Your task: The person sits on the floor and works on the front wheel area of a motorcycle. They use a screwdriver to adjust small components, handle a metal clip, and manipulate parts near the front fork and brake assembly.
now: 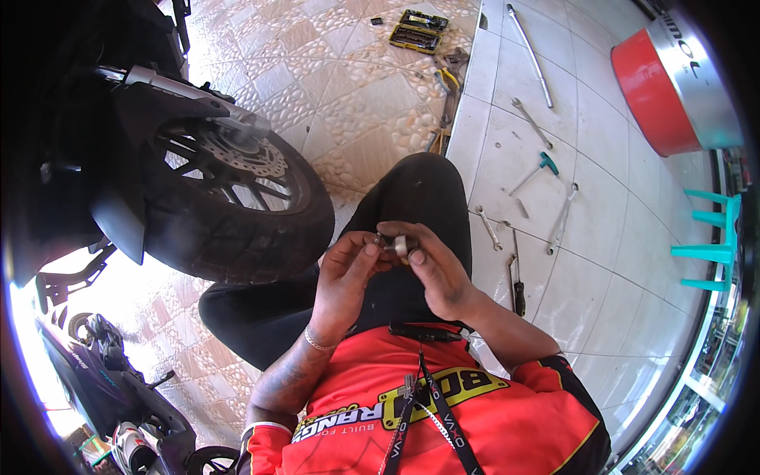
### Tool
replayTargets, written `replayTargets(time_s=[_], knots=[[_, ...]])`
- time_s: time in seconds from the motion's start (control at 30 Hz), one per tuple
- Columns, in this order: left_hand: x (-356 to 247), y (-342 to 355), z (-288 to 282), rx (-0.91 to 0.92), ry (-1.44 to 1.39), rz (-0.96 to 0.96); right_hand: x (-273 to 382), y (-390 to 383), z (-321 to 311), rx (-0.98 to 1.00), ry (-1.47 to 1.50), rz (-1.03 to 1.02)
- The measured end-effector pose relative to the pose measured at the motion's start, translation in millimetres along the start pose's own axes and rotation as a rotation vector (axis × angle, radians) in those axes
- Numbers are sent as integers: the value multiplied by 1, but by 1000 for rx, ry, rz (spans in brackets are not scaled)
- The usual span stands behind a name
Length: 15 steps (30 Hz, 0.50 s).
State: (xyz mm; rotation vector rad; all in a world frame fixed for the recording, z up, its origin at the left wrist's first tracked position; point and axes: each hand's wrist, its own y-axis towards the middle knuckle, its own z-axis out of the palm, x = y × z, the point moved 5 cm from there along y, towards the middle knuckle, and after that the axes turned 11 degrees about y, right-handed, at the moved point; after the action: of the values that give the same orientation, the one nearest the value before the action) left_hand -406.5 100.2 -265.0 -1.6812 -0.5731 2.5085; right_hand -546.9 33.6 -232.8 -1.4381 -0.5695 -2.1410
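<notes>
Over my lap, both hands meet at a small round metal part, silvery with a darker end. My right hand is closed round it, thumb on the near side and fingers curled over the far side. From the left, my left hand pinches at the part's other end with thumb and fingertips. Whatever those fingertips grip is too small and covered to name. A motorcycle wheel with a black tyre and a brake disc stands just left of my hands.
On the white tiles to the right lie several spanners, a green T-handle tool, a screwdriver and a long metal bar. Farther off are an open bit case, a red-and-silver drum and a green stool. Another motorcycle stands lower left.
</notes>
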Motion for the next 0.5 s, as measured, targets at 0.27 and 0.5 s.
replayTargets(time_s=[0.27,0.5], knots=[[0,2,-2,-12,-115,-69,-4,-13,4,151,-608,-489],[8,1,3,21,-147,-125,-17,-18,4,102,-758,-538]])
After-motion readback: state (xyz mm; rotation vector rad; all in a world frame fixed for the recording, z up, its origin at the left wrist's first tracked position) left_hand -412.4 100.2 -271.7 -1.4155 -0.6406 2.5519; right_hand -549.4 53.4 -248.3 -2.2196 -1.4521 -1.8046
